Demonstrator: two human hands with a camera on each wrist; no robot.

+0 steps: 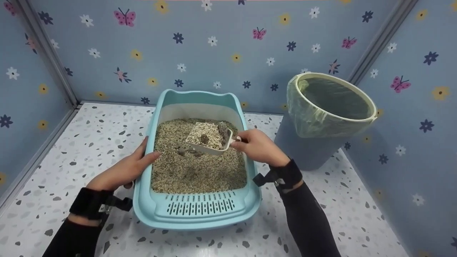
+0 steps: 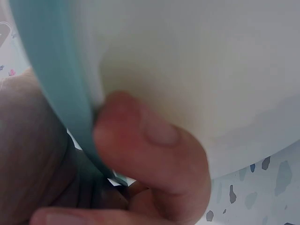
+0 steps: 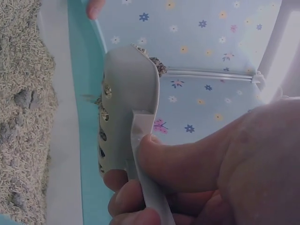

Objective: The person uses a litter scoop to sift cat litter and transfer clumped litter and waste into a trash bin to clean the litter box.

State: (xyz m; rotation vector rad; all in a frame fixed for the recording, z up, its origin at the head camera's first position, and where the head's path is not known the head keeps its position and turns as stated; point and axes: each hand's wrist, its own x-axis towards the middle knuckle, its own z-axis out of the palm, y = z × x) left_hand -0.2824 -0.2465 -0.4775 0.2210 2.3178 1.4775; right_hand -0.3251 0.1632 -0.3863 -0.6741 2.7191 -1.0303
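A light blue litter box (image 1: 194, 222) stands on the floor, filled with grainy tan litter (image 1: 200, 175) that has darker clumps in it. My left hand (image 1: 130, 166) grips its left rim, thumb over the top. In the left wrist view, curled fingers (image 2: 154, 150) press against the white outer wall (image 2: 225, 70) under the rim. My right hand (image 1: 259, 146) holds a pale litter scoop (image 1: 209, 150) by its handle, above the litter. Pellets and dark clumps (image 1: 204, 138) heap the scoop. The right wrist view shows slots along the scoop's underside, with bits of litter in them.
A blue-grey trash bin (image 1: 303, 150) lined with a translucent yellowish bag (image 1: 307, 123) stands to the right of the litter box. Flower-and-butterfly patterned walls (image 1: 214, 53) enclose the back and both sides. The floor (image 1: 89, 142) is white with grey speckles.
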